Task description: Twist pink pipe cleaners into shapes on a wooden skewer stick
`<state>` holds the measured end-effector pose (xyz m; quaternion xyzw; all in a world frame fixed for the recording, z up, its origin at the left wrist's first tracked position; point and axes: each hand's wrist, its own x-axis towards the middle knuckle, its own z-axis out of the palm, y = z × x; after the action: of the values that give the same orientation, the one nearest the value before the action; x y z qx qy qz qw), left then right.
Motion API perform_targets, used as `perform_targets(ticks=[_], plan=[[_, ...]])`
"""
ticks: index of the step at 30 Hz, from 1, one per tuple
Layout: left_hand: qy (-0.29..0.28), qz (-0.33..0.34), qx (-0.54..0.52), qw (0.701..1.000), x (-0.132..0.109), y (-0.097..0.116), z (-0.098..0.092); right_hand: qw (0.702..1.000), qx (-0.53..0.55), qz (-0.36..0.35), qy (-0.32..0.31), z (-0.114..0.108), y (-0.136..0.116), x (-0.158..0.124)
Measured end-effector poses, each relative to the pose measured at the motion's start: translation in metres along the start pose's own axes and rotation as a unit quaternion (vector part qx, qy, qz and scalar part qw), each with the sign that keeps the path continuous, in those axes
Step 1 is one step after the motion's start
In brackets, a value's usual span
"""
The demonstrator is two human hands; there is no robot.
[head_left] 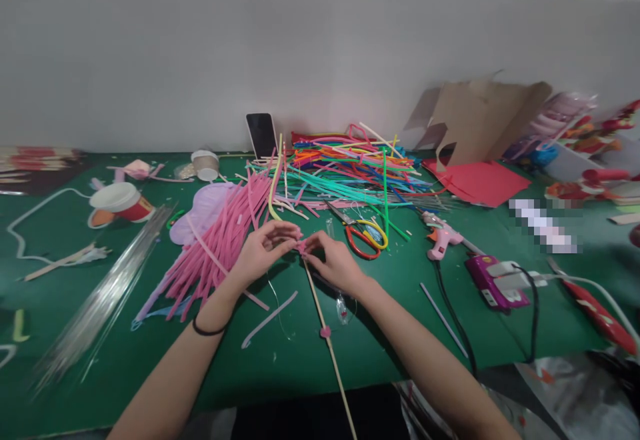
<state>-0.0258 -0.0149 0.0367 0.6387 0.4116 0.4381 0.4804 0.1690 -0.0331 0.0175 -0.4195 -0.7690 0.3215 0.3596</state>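
My left hand point(267, 247) and my right hand point(334, 263) meet above the middle of the table. Their fingertips pinch a small pink pipe-cleaner piece point(301, 245) from both sides; its exact shape is partly hidden by the fingers. From just under it a thin wooden stick point(315, 299) slants down past the table's front edge, with a pink bead-like lump point(325, 332) partway along. Left of my left hand lies a thick bundle of pink pipe cleaners point(215, 247). Scissors with red and yellow handles point(364, 247) rest beyond my right hand.
Multicoloured pipe cleaners point(345, 167) pile up at the back near a phone point(262, 135). To the right are a pink glue gun point(443, 237), a purple power strip point(495, 287) and cables. Clear thin rods point(107, 287) and a tipped paper cup point(123, 200) lie left.
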Motion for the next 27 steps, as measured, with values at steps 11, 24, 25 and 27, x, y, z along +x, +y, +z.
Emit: perform_targets(ticks=[11, 24, 25, 27], plan=[[-0.083, -0.022, -0.023, 0.996, -0.004, 0.002, 0.016, 0.998, 0.045, 0.041, 0.017, 0.004, 0.009, 0.004], [-0.081, 0.221, 0.449, 0.862, 0.000, -0.015, 0.001, 0.997, 0.038, 0.056, 0.046, 0.002, 0.012, 0.004], [-0.081, 0.223, 0.455, 0.858, -0.001, -0.016, 0.003, 0.997, 0.010, 0.052, 0.050, 0.001, 0.011, 0.005], [-0.080, 0.217, 0.456, 0.859, -0.002, -0.018, 0.006, 0.997, -0.036, 0.047, 0.057, -0.002, 0.011, 0.005]])
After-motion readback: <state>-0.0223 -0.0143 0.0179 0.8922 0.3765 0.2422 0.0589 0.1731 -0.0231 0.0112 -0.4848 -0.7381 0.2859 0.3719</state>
